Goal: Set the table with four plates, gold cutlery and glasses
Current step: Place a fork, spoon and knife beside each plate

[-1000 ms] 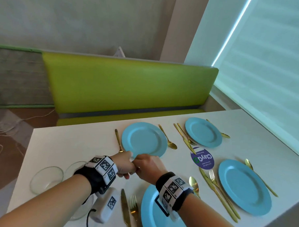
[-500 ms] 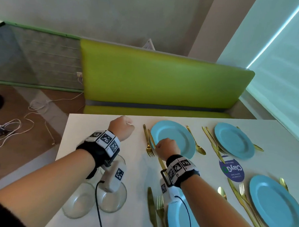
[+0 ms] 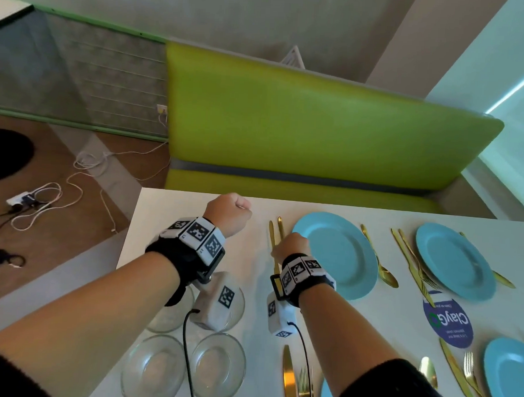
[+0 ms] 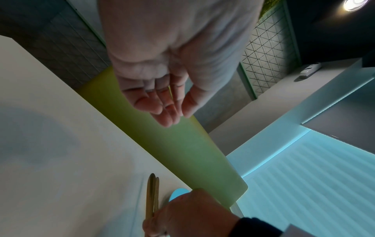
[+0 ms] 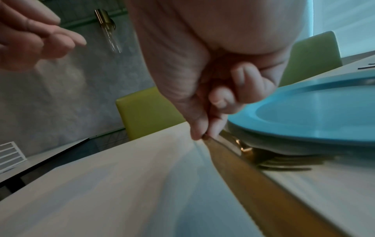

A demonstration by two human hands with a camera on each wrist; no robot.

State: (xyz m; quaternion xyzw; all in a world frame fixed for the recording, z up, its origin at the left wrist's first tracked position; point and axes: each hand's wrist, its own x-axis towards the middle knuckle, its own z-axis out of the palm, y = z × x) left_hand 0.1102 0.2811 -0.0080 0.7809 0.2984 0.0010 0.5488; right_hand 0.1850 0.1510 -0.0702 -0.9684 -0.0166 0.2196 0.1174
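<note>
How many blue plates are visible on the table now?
4: one beside the right hand at, one far right, one at the right edge, one near edge, mostly hidden by the forearm.

Far left corner: I see bare white table under my left hand.
Near left: I find four glass bowls clustered there, blocking the way.
Centre: gold knife and fork lie tight against the blue plate, no gap.
</note>
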